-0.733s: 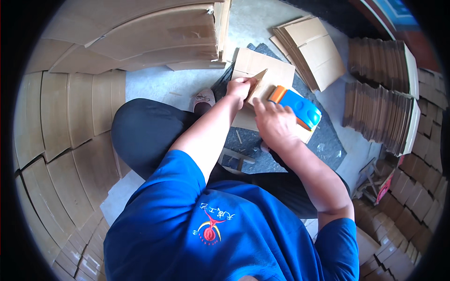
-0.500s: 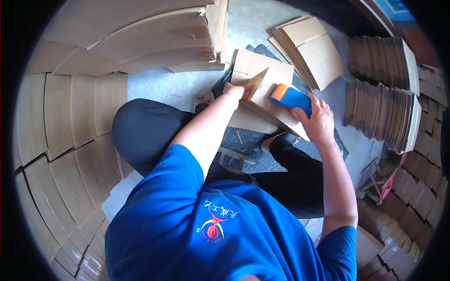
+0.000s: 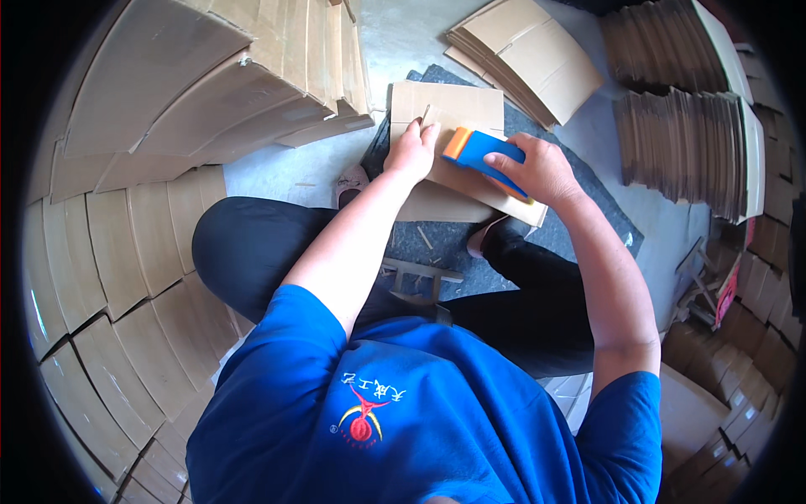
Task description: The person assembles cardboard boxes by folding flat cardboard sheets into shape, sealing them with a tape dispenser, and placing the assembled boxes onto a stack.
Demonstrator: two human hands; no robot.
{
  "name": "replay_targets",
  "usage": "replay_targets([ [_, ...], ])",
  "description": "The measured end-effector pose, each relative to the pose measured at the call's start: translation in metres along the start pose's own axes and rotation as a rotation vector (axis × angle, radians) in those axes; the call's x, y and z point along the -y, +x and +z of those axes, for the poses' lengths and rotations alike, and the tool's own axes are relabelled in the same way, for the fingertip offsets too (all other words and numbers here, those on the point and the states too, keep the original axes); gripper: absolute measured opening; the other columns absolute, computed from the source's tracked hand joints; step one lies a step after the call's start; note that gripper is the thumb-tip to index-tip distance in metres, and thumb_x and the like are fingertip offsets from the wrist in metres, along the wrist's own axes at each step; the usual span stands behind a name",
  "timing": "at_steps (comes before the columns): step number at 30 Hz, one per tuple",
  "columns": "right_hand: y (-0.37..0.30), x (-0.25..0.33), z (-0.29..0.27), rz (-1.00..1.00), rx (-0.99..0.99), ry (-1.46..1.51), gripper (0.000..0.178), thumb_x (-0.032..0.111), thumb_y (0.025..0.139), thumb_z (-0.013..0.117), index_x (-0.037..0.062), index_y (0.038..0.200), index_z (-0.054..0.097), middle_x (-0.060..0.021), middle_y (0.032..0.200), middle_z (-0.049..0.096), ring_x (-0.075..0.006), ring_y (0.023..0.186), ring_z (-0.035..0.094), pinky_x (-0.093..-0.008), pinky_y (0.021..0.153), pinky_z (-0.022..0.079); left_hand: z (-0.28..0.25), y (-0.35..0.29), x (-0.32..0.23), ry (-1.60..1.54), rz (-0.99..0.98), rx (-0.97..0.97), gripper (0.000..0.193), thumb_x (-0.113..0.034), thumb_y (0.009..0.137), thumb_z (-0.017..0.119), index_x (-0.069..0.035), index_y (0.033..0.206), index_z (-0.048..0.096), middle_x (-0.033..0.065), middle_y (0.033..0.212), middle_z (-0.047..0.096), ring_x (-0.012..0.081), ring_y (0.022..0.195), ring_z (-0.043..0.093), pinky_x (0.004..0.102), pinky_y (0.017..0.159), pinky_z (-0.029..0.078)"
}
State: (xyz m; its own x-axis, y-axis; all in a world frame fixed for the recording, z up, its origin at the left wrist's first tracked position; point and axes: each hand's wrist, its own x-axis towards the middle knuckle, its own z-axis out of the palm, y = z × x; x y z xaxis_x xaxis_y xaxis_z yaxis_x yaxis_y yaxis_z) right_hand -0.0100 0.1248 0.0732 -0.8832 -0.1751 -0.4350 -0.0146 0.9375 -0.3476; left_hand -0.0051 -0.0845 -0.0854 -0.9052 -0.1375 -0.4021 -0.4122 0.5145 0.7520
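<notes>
Right hand (image 3: 541,170) is clamping the blue-and-orange tape dispenser (image 3: 497,158), thumb and fingers wrapped around its body; dispenser is sitting over the cardboard carton (image 3: 462,178), contact unclear. Left hand (image 3: 412,152) is resting at the carton's raised flap, can't tell if pinching. Dark mat (image 3: 449,241) is lying underneath, cardboard stack (image 3: 537,60) nearby.

Cool light brightens the floor (image 3: 403,38), while the fisheye bows cartons (image 3: 117,244) toward black corners.
</notes>
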Motion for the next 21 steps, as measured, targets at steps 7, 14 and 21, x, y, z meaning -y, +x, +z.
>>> replay_targets([
  [7,-0.023,-0.056,-0.01,-0.142,-0.044,0.044,0.046,0.043,0.084,0.073,0.0035,0.107,0.069,-0.0187,0.089,0.071,-0.0305,0.084,0.07,-0.0396,0.08,0.055,0.01,0.009,0.019,-0.185,0.037,-0.003,0.062,-0.05,0.099,0.045,-0.006,0.143,0.045,0.025,0.131,0.058,0.0375,0.126,0.054,0.0415,0.104,0.042],
  [14,-0.06,-0.136,-0.034,-0.05,-0.028,0.019,0.042,0.041,0.082,0.075,0.0075,0.107,0.07,-0.0145,0.088,0.072,-0.0293,0.083,0.071,-0.039,0.08,0.056,0.007,0.003,0.011,-0.245,0.028,0.003,0.056,-0.047,0.101,0.043,-0.008,0.141,0.048,0.0209,0.129,0.061,0.0341,0.125,0.055,0.0393,0.104,0.041],
  [21,-0.062,-0.156,-0.025,-0.035,-0.039,-0.028,0.041,0.041,0.08,0.075,0.008,0.105,0.069,-0.0164,0.086,0.071,-0.0338,0.081,0.069,-0.0408,0.079,0.055,0.007,-0.003,-0.011,0.209,-0.055,-0.076,0.059,-0.045,0.101,0.042,-0.009,0.148,0.038,0.0217,0.137,0.055,0.0361,0.128,0.052,0.0456,0.108,0.038],
])
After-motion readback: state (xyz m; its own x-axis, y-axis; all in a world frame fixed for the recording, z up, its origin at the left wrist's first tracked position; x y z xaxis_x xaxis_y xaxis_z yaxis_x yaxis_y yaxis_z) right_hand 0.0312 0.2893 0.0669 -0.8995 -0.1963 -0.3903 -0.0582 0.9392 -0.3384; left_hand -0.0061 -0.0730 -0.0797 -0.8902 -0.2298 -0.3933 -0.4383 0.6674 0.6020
